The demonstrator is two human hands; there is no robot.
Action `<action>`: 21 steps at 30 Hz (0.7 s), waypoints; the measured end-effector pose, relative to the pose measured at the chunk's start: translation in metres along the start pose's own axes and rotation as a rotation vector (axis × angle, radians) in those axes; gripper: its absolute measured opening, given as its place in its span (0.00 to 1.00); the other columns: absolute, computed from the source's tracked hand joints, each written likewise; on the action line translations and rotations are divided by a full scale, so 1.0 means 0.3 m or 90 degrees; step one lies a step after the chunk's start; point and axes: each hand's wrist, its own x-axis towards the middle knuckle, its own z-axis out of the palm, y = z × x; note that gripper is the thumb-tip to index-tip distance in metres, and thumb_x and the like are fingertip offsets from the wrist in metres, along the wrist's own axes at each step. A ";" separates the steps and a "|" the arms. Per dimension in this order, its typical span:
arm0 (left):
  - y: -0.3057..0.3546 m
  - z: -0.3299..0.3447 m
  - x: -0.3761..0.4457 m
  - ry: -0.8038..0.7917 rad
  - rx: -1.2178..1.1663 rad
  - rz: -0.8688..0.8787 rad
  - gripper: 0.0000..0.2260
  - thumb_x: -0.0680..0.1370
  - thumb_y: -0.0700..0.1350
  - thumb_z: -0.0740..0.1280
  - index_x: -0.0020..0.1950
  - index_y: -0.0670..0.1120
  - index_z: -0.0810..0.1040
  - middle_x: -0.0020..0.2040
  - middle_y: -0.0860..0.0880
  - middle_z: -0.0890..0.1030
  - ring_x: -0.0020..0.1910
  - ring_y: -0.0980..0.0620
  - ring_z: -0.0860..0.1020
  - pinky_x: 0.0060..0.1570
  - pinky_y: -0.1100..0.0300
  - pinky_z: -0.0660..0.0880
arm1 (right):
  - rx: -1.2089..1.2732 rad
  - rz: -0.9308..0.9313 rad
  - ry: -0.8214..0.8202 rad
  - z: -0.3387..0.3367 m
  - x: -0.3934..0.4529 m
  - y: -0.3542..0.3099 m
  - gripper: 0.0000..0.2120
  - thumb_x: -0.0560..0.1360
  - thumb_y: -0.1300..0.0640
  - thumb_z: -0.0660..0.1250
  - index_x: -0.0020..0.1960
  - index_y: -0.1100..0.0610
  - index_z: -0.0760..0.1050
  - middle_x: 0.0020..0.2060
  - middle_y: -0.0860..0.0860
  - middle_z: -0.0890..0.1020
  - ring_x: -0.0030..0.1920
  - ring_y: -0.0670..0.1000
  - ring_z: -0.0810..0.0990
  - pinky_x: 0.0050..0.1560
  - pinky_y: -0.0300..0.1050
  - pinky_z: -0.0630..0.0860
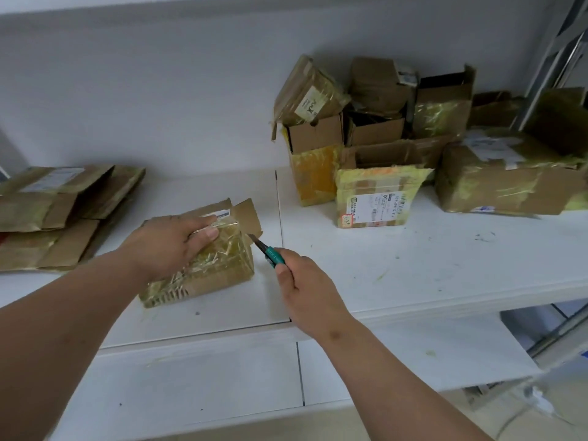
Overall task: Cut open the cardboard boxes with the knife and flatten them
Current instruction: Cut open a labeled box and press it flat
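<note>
The left hand (168,241) presses down on a taped cardboard box (203,265), its fingers (206,234) curled over the box's far top edge, where two flaps stand loose. The right hand (305,291) has its fingers wrapped around the green handle of a knife (265,249), whose blade tip sits at the box's far right corner, just below the raised flap. The box lies on a white shelf (397,265), near its front edge and just left of a seam between two panels. Right of the knife the shelf surface is bare up to its near edge. At the far left a stack of flattened boxes (60,214) lies apart from the held box. At the far right a heap of uncut boxes (397,135) stands against the wall (159,90), well apart from the hands. A lower shelf (222,377) juts out nearer the camera.
</note>
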 end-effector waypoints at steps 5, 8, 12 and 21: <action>0.005 -0.004 0.019 0.003 0.013 -0.018 0.30 0.73 0.71 0.45 0.73 0.66 0.65 0.67 0.50 0.77 0.66 0.45 0.74 0.63 0.52 0.71 | 0.017 0.000 0.004 0.008 0.030 -0.024 0.18 0.84 0.53 0.51 0.72 0.48 0.67 0.54 0.52 0.77 0.51 0.52 0.76 0.51 0.46 0.73; 0.007 -0.009 0.026 -0.007 0.022 -0.031 0.30 0.74 0.70 0.44 0.74 0.66 0.64 0.68 0.51 0.77 0.67 0.45 0.73 0.63 0.53 0.71 | 0.008 0.001 0.007 0.027 0.054 -0.030 0.18 0.84 0.53 0.50 0.72 0.49 0.67 0.53 0.53 0.78 0.50 0.52 0.76 0.47 0.43 0.70; -0.001 -0.008 0.039 -0.015 0.025 -0.033 0.33 0.71 0.72 0.42 0.74 0.66 0.63 0.68 0.51 0.76 0.67 0.45 0.73 0.64 0.51 0.71 | 0.020 0.014 0.012 0.047 0.075 -0.033 0.18 0.84 0.53 0.50 0.71 0.51 0.68 0.53 0.52 0.78 0.50 0.51 0.75 0.46 0.41 0.69; -0.016 -0.006 0.045 -0.022 0.018 -0.036 0.33 0.72 0.72 0.41 0.74 0.66 0.63 0.68 0.51 0.76 0.67 0.45 0.73 0.64 0.52 0.71 | 0.041 0.026 -0.008 0.062 0.095 -0.044 0.16 0.84 0.53 0.51 0.68 0.52 0.70 0.48 0.50 0.77 0.47 0.52 0.75 0.45 0.44 0.68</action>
